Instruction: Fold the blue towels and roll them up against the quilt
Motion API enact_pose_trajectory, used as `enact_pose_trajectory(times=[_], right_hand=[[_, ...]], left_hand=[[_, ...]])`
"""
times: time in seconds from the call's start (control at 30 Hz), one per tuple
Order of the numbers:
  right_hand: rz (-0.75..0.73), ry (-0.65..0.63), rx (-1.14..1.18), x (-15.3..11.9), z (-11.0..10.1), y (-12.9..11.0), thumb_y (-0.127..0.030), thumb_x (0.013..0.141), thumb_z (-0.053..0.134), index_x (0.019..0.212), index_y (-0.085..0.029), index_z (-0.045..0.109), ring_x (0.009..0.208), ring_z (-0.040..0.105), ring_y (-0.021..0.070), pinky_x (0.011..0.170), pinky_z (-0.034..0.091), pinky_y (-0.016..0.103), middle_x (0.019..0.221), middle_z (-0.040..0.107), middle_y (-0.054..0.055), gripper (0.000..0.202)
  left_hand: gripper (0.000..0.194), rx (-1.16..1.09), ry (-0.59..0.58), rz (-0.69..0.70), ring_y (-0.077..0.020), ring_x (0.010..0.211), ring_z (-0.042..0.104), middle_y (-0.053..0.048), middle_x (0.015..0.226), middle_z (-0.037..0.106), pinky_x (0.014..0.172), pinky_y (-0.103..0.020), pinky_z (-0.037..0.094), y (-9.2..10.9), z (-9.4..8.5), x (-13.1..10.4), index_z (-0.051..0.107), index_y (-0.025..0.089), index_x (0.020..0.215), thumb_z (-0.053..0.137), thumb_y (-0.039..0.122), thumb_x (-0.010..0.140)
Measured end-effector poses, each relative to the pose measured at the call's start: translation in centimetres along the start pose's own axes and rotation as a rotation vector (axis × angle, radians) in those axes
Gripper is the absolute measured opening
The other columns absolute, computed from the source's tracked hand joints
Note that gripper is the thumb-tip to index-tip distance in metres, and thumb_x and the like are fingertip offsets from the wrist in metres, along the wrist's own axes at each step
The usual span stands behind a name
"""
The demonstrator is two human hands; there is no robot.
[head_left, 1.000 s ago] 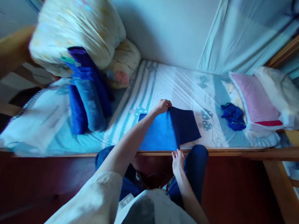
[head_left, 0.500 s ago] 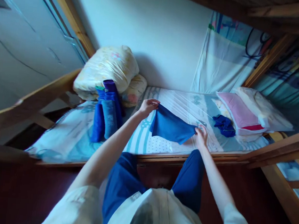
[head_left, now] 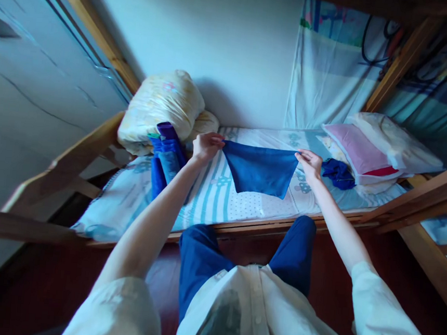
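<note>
Over a bed (head_left: 212, 205), a blue cloth (head_left: 261, 172) is hanging outstretched; the left hand (head_left: 206, 148) and right hand (head_left: 310, 163) are pinching its 2 upper corners, apparently straightening it, the next move likely calling for even tension. Its top edge, slanting 0.5 seconds earlier, is now running nearly level.

Blue cloth (head_left: 261, 171) between the fingers (head_left: 305, 155)

Blue cloth (head_left: 261, 171) lifted off bed (head_left: 203, 215), top edge straightened, right fingers (head_left: 305, 155) raised nearly level with left fingers (head_left: 217, 140)
</note>
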State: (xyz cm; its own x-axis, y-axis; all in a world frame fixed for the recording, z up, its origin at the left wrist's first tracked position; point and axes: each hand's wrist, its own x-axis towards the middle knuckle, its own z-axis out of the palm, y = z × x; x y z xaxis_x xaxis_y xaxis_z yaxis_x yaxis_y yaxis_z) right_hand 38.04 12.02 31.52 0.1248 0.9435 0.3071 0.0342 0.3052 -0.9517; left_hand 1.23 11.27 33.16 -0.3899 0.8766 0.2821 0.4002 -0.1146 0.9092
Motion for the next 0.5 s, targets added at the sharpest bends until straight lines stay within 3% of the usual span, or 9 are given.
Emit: enact_pose_trajectory(times=[0.23,0.37,0.5], right_hand=[[0.052,-0.038,-0.045,-1.6,-2.1,-0.3,-0.057,0.056,0.092,0.094,-0.016,0.077,0.093,0.074,0.0248,0.086,0.059,0.036,0.094,0.079,0.011,0.058],[0.126,-0.064,-0.051,-3.3,-3.3,-0.1,-0.053,0.052,0.096,0.091,-0.016,0.078,0.086,0.074,0.0236,0.080,0.058,0.036,0.087,0.078,0.009,0.057],[0.229,-0.061,-0.003,-5.1,-4.7,-0.1,-0.046,0.046,0.100,0.084,-0.015,0.077,0.080,0.073,0.0228,0.074,0.057,0.034,0.080,0.077,0.007,0.054]], left_hand=[[0.023,0.118,-0.065,-0.045,-0.0203,0.080,0.072,-0.002,0.075,0.074,0.073,-0.025,0.054,0.1,-0.2,-2.5,0.073,0.019,0.083,0.081,0.030,0.064],[0.032,-0.076,-0.168,-0.166,-0.0205,0.073,0.073,-0.003,0.072,0.072,0.064,-0.025,0.055,-0.7,-0.5,-5.5,0.072,0.015,0.090,0.081,0.032,0.063],[0.038,-0.289,-0.269,-0.308,-0.0247,0.078,0.076,-0.005,0.075,0.070,0.067,-0.031,0.060,-1.6,-1.4,-8.6,0.071,0.013,0.093,0.084,0.031,0.062]])
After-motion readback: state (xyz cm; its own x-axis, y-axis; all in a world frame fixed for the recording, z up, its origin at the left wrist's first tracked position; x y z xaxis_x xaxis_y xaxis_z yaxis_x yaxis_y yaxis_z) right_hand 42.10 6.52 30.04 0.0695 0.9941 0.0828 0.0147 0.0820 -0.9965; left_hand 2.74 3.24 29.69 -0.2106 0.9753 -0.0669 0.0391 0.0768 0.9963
